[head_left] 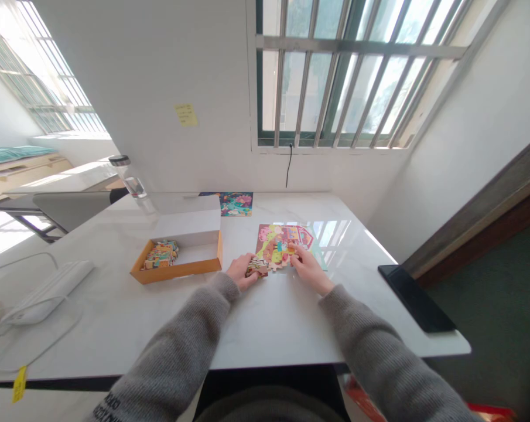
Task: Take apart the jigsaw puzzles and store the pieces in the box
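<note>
A colourful, partly assembled jigsaw puzzle point(270, 235) lies on the white table in front of me. My left hand point(242, 272) is wrapped round a stack of puzzle pieces point(256, 266) at the puzzle's lower left. Over the puzzle's right part, my right hand point(306, 268) has its fingers pinched on a small yellow-orange puzzle piece point(291, 250); whether that piece touches the others I cannot tell. To the left stands an open orange box point(177, 271), with more loose pieces point(160, 255) in its left side.
Behind the box lies a dark blue picture sheet point(238, 204). A clear bottle point(133, 181) stands at the table's back left. A power strip point(49, 293) with cables is at the left, and a black tablet-like object point(416, 298) at the right edge.
</note>
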